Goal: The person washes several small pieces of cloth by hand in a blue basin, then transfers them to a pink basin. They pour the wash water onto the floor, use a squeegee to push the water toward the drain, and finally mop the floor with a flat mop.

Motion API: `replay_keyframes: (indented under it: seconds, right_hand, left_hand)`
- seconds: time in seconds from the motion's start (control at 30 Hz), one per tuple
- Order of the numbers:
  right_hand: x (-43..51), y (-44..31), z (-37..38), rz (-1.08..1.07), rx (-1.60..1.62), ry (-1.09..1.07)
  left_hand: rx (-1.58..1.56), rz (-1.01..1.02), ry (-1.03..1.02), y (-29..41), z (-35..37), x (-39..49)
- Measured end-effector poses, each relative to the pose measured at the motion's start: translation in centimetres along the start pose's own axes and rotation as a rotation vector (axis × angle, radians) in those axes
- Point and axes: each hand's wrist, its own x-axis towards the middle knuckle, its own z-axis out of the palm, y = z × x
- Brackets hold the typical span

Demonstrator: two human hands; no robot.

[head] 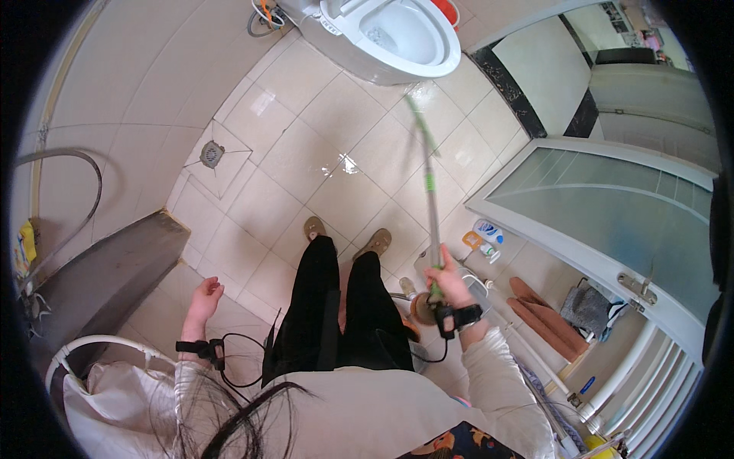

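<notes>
My right hand (450, 280) is closed around the grey and green handle of a long-handled floor squeegee or mop (432, 212), at the right of my legs. Its narrow green head (420, 121), slightly blurred, lies over the wet tiled floor (338, 137) just below the toilet (395, 43). My left hand (206, 298) hangs at the left, fingers loosely curled, holding nothing. Both wrists bear black straps with cables.
A floor drain (212, 154) lies at the left, near a grey ledge (114, 269). The frosted-glass door (602, 201) stands at the right, near bottles (487, 231), a brown folded item (539, 315) and a white radiator (636, 384). A shower hose (98, 183) hangs at far left.
</notes>
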Motion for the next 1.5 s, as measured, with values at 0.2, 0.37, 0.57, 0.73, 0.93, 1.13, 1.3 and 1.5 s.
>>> replay_keyframes:
  seconds: [0.2, 0.37, 0.57, 0.73, 0.93, 1.13, 1.3, 1.5]
  right_hand:
    - [12.6, -4.9, -5.9, -0.181, 0.156, 0.231]
    - [21.6, -7.9, -5.6, -0.132, 0.585, 0.318]
    - [27.4, -7.2, -1.7, -0.103, 0.669, 0.223]
    - [22.3, -2.7, 0.0, -0.006, 0.099, 0.167]
    - [7.3, 3.6, 5.2, 0.129, -0.276, 0.024]
    - [2.1, 3.9, 9.9, 0.14, -0.25, -0.31]
    - [-1.6, 8.3, 2.9, 0.15, -0.196, -0.349]
    - [-10.8, 13.3, -16.3, -0.115, -0.964, -0.03]
  left_hand:
    - [-0.042, 0.014, -0.022, -2.5, 1.5, -1.1]
    - [0.054, 0.023, 0.039, -5.0, 1.5, -2.8]
    - [-0.071, -0.145, 0.0, -6.3, 3.0, -3.1]
    - [0.017, -0.066, -0.034, -5.9, 5.2, -2.6]
    - [-0.022, -0.116, -0.154, -4.9, 5.7, -1.2]
    - [-0.008, 0.057, -0.013, -3.7, 4.6, -0.8]
    - [-0.02, 0.015, 0.007, -3.9, 3.5, -1.4]
    - [0.097, -0.019, -0.039, -2.5, 5.7, -1.7]
